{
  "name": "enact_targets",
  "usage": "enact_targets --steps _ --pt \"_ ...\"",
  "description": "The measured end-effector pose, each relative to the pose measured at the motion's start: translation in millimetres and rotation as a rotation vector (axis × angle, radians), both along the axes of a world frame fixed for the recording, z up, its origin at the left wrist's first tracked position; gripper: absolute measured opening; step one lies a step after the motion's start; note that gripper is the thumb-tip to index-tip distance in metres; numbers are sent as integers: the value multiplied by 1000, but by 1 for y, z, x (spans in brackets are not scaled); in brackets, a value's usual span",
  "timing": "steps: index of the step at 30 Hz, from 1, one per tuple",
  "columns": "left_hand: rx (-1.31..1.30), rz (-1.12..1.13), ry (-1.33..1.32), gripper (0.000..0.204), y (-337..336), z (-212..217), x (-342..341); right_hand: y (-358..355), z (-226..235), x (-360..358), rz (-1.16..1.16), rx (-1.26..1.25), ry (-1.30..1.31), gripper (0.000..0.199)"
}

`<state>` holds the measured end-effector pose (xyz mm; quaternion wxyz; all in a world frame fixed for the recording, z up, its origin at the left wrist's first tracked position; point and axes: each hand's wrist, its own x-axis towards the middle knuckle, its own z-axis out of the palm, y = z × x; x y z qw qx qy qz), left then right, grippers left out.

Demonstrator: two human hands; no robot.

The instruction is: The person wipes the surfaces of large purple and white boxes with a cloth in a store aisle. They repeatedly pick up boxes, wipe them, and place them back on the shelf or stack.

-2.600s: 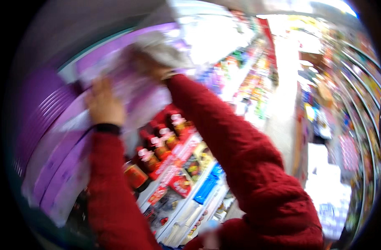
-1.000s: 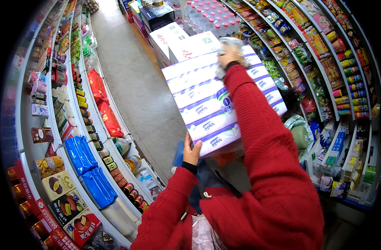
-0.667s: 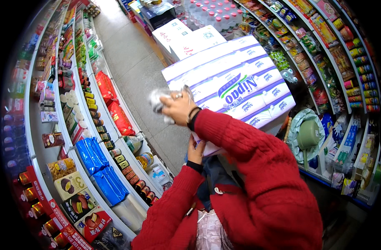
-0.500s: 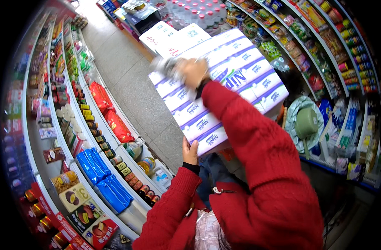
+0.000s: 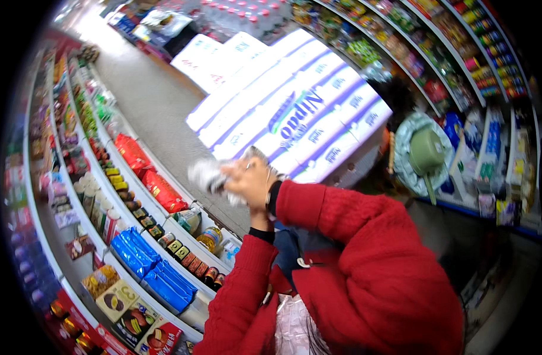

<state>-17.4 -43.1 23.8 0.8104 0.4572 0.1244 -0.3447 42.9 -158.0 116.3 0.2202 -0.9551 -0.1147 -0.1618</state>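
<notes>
In my right hand is a crumpled grey-white cloth, blurred by motion; the fingers are closed round it. The hand is at the near left corner of a large pack of tissues, wrapped in white and purple plastic. Just below, my left hand is mostly covered by the right one, so its fingers are hidden. Whether it touches the pack I cannot make out. White cartons stand beyond the pack.
Curved shelves of jars, bottles and boxes line the left, with red bags and blue packages. At the right are a green plastic dipper in a pale bag-lined container and more stocked shelves. Shrink-wrapped bottles stand at the back.
My right hand has swept the cloth from the pack's far left part toward its near left corner, over my left hand. The pack appears slightly further left in view.
</notes>
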Motion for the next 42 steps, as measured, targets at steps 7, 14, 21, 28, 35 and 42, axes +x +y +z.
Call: enact_targets --steps 7,14,21,28,35,42 --pt "-31 39 -65 72 -15 44 -7 -183 35 -60 -419 70 -25 20" --pt "-57 -78 -27 63 -14 34 -8 -279 21 -107 -1022 149 -118 48" --pt "-67 -709 6 54 -5 28 13 -32 -48 -173 -328 457 -218 32" --pt "33 -176 213 57 -14 61 -7 -154 -70 -184 -1008 366 -265 46" --pt "23 -246 230 56 -18 55 -4 -250 -52 -152 -1102 504 -405 43" --pt "-3 -186 63 62 13 45 4 -191 -1 -201 -997 769 -267 47"
